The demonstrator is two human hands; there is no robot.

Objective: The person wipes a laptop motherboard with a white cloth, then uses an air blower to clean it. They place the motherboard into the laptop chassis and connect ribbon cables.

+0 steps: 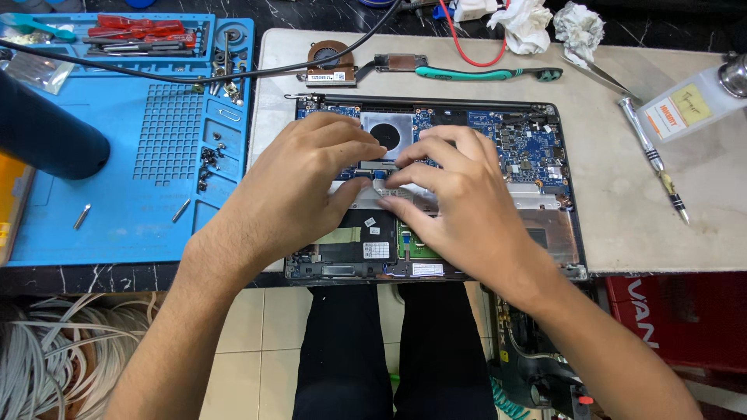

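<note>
Both hands on opened laptop (pixel 545 194): our left hand (pixel 292 190) and right hand (pixel 459 202) fingertips pinched on small flat connector (pixel 379 184) between them; next move likely needs gentle, even press.

Both hands crowd center of opened laptop (pixel 545 155); right board area bare. Mat (pixel 124 202) mid-section open, loose screws (pixel 208 159) at its right edge. Beige top right of laptop free up to screwdriver (pixel 652 155). Fan (pixel 330 61), toothbrush (pixel 486 74) block rear strip.
</note>
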